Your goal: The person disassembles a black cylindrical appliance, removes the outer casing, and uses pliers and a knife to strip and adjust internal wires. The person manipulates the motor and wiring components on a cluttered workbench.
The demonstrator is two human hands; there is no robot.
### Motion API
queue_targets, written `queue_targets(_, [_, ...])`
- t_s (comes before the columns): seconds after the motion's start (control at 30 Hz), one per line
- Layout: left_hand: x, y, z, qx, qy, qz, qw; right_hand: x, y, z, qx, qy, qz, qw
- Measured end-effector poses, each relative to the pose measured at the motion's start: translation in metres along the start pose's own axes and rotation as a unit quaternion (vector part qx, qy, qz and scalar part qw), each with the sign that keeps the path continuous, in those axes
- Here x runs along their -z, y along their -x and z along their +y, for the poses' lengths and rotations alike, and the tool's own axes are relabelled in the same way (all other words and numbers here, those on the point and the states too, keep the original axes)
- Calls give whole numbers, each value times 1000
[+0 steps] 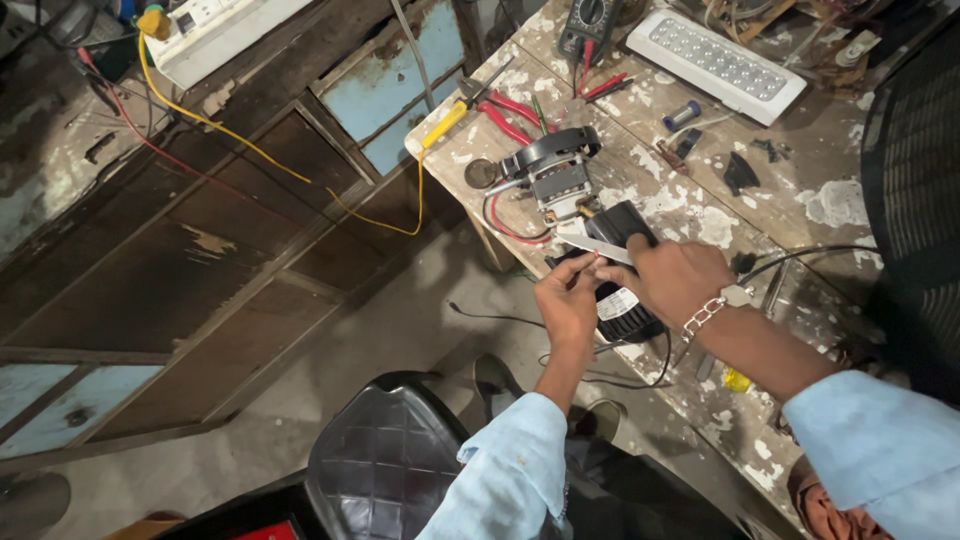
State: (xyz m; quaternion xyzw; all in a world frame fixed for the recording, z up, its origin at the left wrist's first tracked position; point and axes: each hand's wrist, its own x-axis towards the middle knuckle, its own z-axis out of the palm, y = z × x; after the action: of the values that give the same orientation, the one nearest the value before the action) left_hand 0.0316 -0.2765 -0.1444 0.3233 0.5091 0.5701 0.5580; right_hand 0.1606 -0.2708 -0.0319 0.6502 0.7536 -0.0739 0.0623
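A small electric motor [556,176] with a bare metal core and a black ring lies on the paint-spattered workbench [800,200]. Just in front of it sits a black cylindrical part [628,310] with a white label. My right hand [672,278] rests on that black part and is closed on a flat metal blade [590,243] that points left toward the motor. My left hand [566,298] pinches something small and thin at the blade's near end; what it is cannot be made out.
Red-handled pliers [512,113], a yellow-handled tool [445,124], a multimeter [588,22] and a white LED panel [716,64] lie on the bench's far part. A black fan grille [915,190] stands at right. A black seat [385,455] is below, old wooden doors [210,250] at left.
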Motion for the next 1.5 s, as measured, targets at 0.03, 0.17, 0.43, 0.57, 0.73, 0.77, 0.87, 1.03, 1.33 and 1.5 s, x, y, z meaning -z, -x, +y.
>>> queue_targets(0.03, [0,-1,-1,-3,6,-1,1000,-2,-1,-1,2,8,12,1000])
queue_targets(0.17, [0,-3,-4,21,38,-4,999,-6,-5,-7,6,21,56,998])
queue_targets(0.43, [-2,-2,0,15,64,7,998,1,-9,-11,2,-4,23,1000])
queue_targets(0.57, [-5,-4,0,-1,61,12,998,1,-10,-11,2,-9,17,1000])
queue_targets(0.73, [-8,-7,1,4,34,34,999,0,-13,-10,-2,0,14,1000])
queue_targets(0.77, [-9,-7,2,5,26,34,999,0,-13,-9,-4,2,14,1000])
queue_targets(0.87, [-11,-7,7,4,11,35,999,-1,-13,-7,3,6,19,1000])
queue_targets(1.03, [-16,-7,13,18,14,45,999,-4,-13,-3,4,17,33,999])
queue_targets(1.33, [-22,-10,15,21,19,30,999,-9,-17,8,-29,-17,2,999])
queue_targets(1.5, [-28,-11,17,34,-21,28,999,-9,-19,14,-50,-17,-12,999])
